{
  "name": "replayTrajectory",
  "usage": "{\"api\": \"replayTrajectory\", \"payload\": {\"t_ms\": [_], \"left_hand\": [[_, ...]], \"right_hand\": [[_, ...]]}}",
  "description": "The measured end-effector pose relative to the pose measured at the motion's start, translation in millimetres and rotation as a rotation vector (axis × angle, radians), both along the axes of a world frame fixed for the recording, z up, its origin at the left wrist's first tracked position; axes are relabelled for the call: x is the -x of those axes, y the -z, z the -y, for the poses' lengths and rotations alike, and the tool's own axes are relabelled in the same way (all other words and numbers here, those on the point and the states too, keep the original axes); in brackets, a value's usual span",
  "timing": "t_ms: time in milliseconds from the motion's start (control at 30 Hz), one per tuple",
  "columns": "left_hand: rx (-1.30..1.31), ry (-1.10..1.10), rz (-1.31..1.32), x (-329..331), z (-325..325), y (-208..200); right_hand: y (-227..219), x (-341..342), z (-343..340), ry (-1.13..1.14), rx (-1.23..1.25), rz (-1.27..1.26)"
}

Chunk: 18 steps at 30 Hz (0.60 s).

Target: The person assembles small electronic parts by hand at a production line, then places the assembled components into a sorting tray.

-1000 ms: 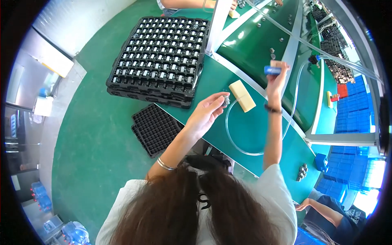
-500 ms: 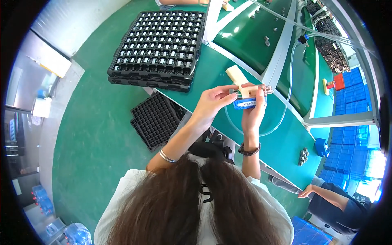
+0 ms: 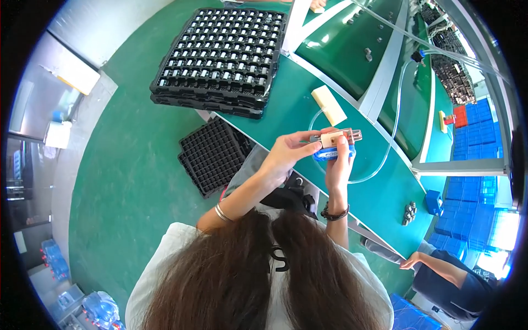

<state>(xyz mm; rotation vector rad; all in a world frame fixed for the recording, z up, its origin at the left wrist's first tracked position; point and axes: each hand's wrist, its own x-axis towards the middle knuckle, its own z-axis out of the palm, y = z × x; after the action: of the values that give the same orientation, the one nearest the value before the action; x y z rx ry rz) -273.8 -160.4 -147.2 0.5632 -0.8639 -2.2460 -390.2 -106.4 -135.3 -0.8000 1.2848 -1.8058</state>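
Over the near edge of the green workbench, my two hands meet at a small hand-held device. It has a blue body, a cream block on top and copper-coloured metal prongs at its right end. My right hand is wrapped round the blue body from below, its thumb on the cream block. A small grey metal part shows at the device's left end, pinched by my left hand. My fingers partly hide that part. Behind the hands, a longer cream block lies on the bench.
Stacked black trays full of small metal parts stand at the bench's left end; another black tray sits lower. A clear hose loops round the hands. Metal parts and a blue bin lie right, near another person's hand.
Both hands and the device have come slightly nearer to me, away from the longer cream block, which now shows whole. The view has shifted a little.
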Motion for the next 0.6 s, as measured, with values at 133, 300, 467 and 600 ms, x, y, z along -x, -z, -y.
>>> {"api": "replayTrajectory", "payload": {"t_ms": [133, 300, 467, 600], "left_hand": [[0.079, -0.311, 0.290, 3.2, -1.6, 4.0], [0.806, -0.029, -0.004, -35.8, -18.5, -102.2], [0.870, 0.167, -0.662, -53.2, -46.9, -170.8], [0.686, 0.036, -0.609, -55.4, -73.3, -189.9]], "right_hand": [[10.9, 23.5, 29.4, 0.046, -0.074, -0.221], [76.1, 97.1, 93.1, 0.351, -0.179, -0.795], [74.0, 101.4, 110.4, 0.322, -0.238, -0.822], [82.3, 108.0, 117.7, 0.379, -0.300, -0.924]]}}
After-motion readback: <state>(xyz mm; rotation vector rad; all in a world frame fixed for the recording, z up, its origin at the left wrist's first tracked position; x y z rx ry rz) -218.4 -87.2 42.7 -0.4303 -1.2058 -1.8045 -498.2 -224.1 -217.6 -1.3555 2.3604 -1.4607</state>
